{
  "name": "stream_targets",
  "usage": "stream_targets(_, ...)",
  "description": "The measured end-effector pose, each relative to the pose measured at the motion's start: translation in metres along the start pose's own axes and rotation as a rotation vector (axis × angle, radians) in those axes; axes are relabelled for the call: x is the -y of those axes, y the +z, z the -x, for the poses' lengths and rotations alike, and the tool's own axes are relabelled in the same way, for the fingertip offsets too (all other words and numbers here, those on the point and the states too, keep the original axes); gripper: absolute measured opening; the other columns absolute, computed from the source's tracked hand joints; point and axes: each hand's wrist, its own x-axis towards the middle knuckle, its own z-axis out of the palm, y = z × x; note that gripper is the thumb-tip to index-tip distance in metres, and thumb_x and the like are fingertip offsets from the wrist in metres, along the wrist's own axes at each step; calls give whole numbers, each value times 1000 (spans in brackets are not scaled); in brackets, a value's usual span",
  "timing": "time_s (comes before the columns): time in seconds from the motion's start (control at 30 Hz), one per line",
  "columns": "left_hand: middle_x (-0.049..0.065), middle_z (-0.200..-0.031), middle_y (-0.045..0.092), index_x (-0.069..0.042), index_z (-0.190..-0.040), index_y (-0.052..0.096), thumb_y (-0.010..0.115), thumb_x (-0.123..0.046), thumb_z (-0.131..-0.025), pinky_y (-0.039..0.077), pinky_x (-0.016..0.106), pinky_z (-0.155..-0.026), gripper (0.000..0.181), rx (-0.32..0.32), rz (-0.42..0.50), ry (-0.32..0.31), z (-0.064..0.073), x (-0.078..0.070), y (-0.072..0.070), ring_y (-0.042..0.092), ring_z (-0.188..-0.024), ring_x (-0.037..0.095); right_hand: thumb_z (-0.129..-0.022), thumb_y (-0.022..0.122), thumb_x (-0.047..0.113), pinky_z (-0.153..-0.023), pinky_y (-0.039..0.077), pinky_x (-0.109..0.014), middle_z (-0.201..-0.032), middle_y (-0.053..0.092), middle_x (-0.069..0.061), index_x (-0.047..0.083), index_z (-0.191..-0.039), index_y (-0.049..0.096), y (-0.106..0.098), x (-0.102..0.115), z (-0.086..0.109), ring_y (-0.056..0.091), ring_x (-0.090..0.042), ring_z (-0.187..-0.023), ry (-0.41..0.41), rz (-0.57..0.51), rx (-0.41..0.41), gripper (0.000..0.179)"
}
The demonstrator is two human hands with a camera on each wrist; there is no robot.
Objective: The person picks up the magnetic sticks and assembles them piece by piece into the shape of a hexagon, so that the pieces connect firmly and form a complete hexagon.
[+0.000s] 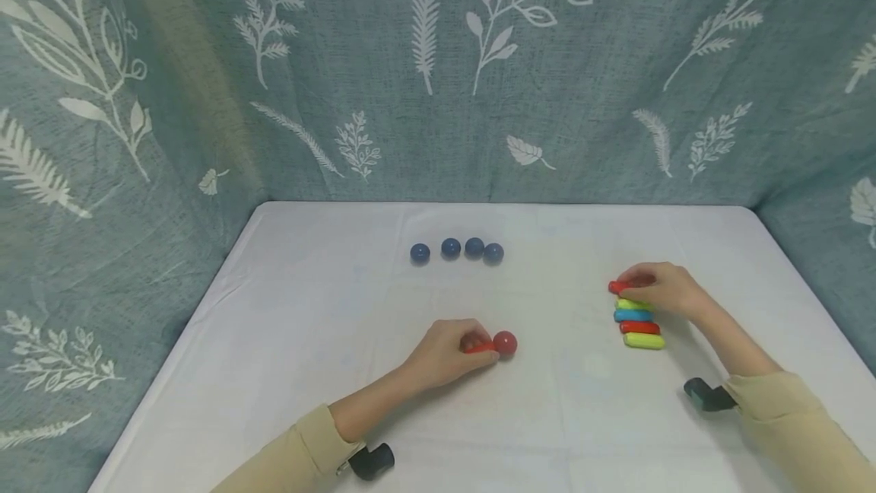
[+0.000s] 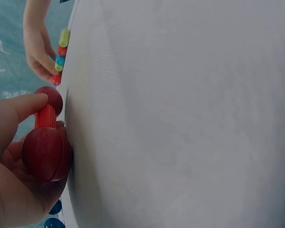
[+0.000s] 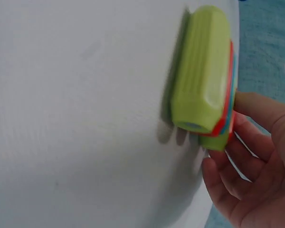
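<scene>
My left hand (image 1: 452,352) grips a ridged red rod (image 2: 46,117) low over the table. A dark red ball (image 1: 505,344) sits at the rod's right end. A second red ball (image 2: 46,154), with a seam line, shows at the other end in the left wrist view; the fingers hide it in the head view. On the right, my right hand (image 1: 664,289) pinches a red rod (image 1: 616,287) at the far end of a row. Nearer in that row lie a yellow-green rod (image 1: 633,304), a blue rod (image 1: 633,316), another red rod (image 1: 639,328) and a yellow-green one.
Several dark blue balls (image 1: 451,248) form a loose row toward the back of the white-covered table (image 1: 308,272). Behind and beside it hangs a green-blue leaf-patterned curtain (image 1: 383,82). Dark devices (image 1: 372,462) are worn at both cuffs.
</scene>
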Motion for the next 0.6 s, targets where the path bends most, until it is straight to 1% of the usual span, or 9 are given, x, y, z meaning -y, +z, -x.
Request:
stream_targets(0.13,-10,-73,61,-14,-89,71,77,-22,-83,44,23,-64,12,1,3,5,0,1,1,52,-68,7,-91,69,24,-77,51,-40,-109,65,-19,-1,-116,65,10,5,-2,56,-31,-94,-71,11,-79,35)
stream_targets(0.2,-10,-72,61,-14,-89,71,77,-22,-83,44,23,-64,12,0,4,7,0,2,1,53,-68,7,-90,70,22,-75,51,-37,-108,66,-16,2,-115,66,17,14,-1,58,-30,-95,-127,1,-112,33)
stream_targets(0.27,-10,-73,61,-14,-90,71,77,-22,-83,45,23,-64,12,3,5,2,0,2,1,53,-68,7,-89,72,22,-74,52,-36,-107,66,-12,4,-114,68,26,26,2,60,-29,-95,-195,-32,-115,30)
stream_targets(0.33,-11,-73,61,-14,-90,71,77,-22,-84,45,22,-65,12,4,2,-6,0,2,1,53,-68,6,-88,73,22,-76,52,-35,-106,68,-7,8,-111,69,37,37,5,62,-26,-96,-263,-63,-89,27)
stream_targets(0.43,-12,-73,60,-15,-91,72,77,-23,-84,45,22,-65,12,5,-2,-15,0,3,1,52,-69,6,-87,75,20,-79,53,-33,-104,68,1,13,-108,70,54,53,8,63,-20,-95,-357,-107,-20,23)
stream_targets(0.5,-12,-73,60,-15,-91,72,77,-23,-84,45,22,-65,12,8,-2,-17,1,2,1,52,-69,6,-87,75,20,-82,52,-32,-103,68,6,16,-108,70,63,61,11,61,-16,-96,-394,-116,20,22)
stream_targets(0.6,-12,-74,61,-15,-92,72,77,-23,-84,45,22,-65,12,12,0,-17,2,2,0,53,-69,6,-86,76,20,-82,52,-29,-103,67,8,18,-108,70,74,68,13,60,-14,-97,-433,-124,59,23)
